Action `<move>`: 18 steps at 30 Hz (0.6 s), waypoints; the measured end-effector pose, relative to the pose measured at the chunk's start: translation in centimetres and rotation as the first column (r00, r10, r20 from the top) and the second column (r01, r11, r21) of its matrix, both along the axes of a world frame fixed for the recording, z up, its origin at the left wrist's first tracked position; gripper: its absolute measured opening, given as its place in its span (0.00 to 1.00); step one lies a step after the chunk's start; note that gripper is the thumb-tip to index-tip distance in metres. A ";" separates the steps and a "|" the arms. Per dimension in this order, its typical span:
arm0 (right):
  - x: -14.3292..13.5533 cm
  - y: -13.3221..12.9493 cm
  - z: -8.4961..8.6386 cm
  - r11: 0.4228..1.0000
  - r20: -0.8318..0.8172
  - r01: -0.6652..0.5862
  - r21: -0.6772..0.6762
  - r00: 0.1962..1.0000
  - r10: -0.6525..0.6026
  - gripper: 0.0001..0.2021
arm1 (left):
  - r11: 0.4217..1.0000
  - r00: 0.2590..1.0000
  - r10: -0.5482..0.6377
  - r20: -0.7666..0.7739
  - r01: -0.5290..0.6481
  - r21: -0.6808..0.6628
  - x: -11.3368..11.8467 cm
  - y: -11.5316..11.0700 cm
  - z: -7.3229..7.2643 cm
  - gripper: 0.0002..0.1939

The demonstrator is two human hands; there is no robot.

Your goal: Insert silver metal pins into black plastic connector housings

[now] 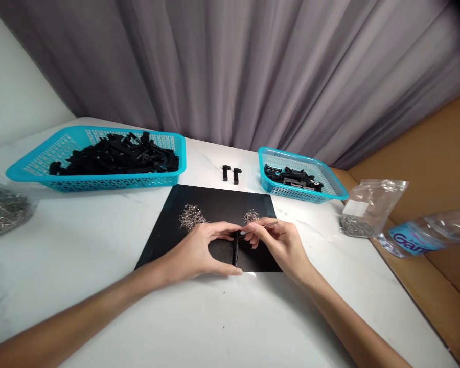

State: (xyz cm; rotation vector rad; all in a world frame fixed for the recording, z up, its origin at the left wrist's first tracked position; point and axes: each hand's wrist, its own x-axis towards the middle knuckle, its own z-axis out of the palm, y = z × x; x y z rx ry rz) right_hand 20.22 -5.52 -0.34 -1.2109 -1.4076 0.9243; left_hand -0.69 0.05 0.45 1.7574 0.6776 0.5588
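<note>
A narrow black plastic part stands lengthwise over the black mat. My left hand grips it between the thumb at its near end and the fingers at its far end. My right hand pinches a thin metal tool at the part's far end; the tool's tip is too small to make out. Beyond my hands lie a larger heap of small metal pins or screws and a smaller heap of metal pieces, both on the mat.
Two black parts lie behind the mat. A large blue basket and a smaller blue basket hold more black parts. Bags of metal pieces lie at left and right, with a water bottle at far right.
</note>
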 end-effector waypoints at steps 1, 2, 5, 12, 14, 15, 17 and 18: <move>-0.1 0.0 -0.1 1.000 0.002 0.002 0.007 1.000 -0.002 0.17 | 1.000 1.000 0.008 -0.003 -0.008 -0.005 0.0 0.0 0.0 0.35; -0.1 0.0 -0.2 1.000 0.003 -0.001 0.009 1.000 0.001 0.17 | 1.000 1.000 0.014 -0.008 -0.014 -0.011 0.0 0.0 0.0 0.36; -0.3 0.0 -0.4 1.000 0.000 -0.016 0.003 1.000 0.016 0.18 | 1.000 1.000 0.020 -0.012 -0.021 -0.016 0.1 -0.2 -0.2 0.37; 0.2 -0.2 1.1 0.981 0.147 0.107 0.160 0.980 -0.131 0.21 | 0.998 0.992 -0.015 0.125 0.021 -0.050 -0.8 0.9 1.4 0.32; 0.1 0.0 1.4 0.930 0.241 0.164 0.329 0.938 -0.251 0.25 | 0.996 0.968 0.075 0.238 -0.060 -0.067 -1.6 2.1 2.5 0.29; -0.1 0.2 1.4 0.913 0.289 0.143 0.382 0.920 -0.265 0.25 | 0.990 0.946 0.140 0.293 -0.124 -0.073 -2.1 2.8 3.0 0.27; -1.2 0.4 0.8 0.918 0.406 0.002 0.396 0.897 -0.177 0.22 | 0.954 0.871 0.298 0.390 -0.284 -0.095 -3.0 4.2 3.8 0.24; -2.0 0.6 0.5 0.926 0.473 -0.100 0.363 0.876 -0.091 0.19 | 0.928 0.828 0.368 0.424 -0.357 -0.107 -3.5 4.8 4.0 0.21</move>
